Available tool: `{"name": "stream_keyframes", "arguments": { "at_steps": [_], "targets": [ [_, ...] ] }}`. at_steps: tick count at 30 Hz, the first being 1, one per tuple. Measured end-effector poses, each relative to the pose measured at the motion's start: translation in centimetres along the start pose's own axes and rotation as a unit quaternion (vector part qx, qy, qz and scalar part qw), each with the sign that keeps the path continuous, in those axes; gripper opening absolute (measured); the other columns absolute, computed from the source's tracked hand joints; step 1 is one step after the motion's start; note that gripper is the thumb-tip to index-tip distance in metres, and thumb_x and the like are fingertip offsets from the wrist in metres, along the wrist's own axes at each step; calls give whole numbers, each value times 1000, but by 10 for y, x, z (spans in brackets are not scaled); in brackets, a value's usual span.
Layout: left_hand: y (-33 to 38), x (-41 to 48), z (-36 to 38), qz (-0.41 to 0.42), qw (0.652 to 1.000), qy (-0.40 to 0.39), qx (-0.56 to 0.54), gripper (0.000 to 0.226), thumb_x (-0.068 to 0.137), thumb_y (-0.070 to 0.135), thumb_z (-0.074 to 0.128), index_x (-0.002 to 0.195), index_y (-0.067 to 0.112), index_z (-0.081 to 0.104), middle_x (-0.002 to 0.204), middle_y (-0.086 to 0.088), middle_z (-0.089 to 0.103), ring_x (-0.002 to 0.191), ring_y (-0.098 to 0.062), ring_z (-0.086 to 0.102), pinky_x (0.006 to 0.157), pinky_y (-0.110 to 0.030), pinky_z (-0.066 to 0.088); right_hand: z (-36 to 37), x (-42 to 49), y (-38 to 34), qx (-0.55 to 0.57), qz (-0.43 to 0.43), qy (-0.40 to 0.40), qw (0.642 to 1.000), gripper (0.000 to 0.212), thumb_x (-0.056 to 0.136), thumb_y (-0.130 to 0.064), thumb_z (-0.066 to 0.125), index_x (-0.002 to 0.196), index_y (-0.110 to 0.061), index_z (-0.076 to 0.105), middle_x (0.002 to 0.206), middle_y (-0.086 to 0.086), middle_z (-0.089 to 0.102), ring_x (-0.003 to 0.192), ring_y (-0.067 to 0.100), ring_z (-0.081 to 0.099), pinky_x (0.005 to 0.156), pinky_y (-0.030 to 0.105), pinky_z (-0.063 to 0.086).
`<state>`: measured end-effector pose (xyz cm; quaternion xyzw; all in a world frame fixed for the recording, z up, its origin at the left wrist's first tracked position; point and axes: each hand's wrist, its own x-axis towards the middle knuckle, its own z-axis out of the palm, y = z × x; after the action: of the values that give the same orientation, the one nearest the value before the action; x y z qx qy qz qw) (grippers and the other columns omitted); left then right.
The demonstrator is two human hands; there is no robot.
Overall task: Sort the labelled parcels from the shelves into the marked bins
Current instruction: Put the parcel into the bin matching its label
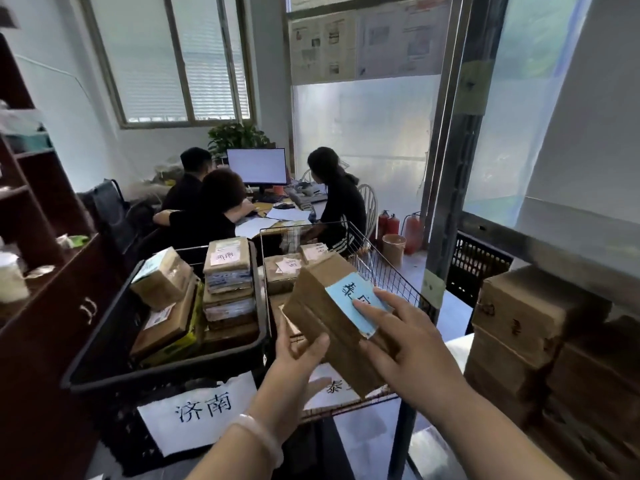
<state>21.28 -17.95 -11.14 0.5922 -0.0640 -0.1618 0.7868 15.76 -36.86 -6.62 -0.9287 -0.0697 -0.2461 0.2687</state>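
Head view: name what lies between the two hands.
The brown parcel with a blue label, held by the left hand and right hand; the head view shows it.

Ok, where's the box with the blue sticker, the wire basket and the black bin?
Blue-sticker box (318,313): head view, on its brown cardboard side.
Wire basket (384,268): head view, on its right mesh wall.
Black bin (138,372): head view, on its front rim.
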Motion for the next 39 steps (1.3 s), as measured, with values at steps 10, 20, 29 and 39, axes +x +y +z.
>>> {"name": "stream_keyframes", "arguments": {
  "at_steps": [10, 20, 29, 39],
  "targets": [
    [27, 65, 12, 11, 997, -5, -77, 106, 75, 31, 83, 150, 58, 12, 129, -8, 66, 101, -29, 73, 74, -51, 61, 25, 61, 30, 112, 43, 25, 992, 35, 86, -65, 44, 120, -59, 55, 137, -30, 36, 127, 0, 37, 102, 38, 44],
    [66, 185, -34, 17, 984, -27, 174, 81, 81, 68, 57, 153, 47, 25, 155, 9, 39, 129, -9, 45, 108, -41, 41, 63, 175, 64, -38, 131, 76, 988, 46, 83, -46, 65, 128, -49, 56, 138, -15, 47, 116, 12, 49, 93, 34, 47],
    [78, 284, -94, 125, 792, -30, 597, 76, 93, 67, 45, 156, 46, 6, 167, 6, 4, 153, -20, 2, 121, -45, 14, 127, 265, 124, -183, 288, 1, 940, 52, 87, -55, 51, 137, -42, 49, 143, -4, 42, 120, 25, 47, 93, 41, 47],
    [60, 340, -104, 118, 732, -74, 667, 75, 96, 62, 41, 152, 52, -8, 164, 11, -17, 151, -16, -18, 121, -45, 1, 188, 334, 189, -262, 325, -55, 907, 45, 87, -50, 48, 131, -39, 52, 136, -1, 48, 106, 26, 52, 80, 39, 46]
  ]
}}
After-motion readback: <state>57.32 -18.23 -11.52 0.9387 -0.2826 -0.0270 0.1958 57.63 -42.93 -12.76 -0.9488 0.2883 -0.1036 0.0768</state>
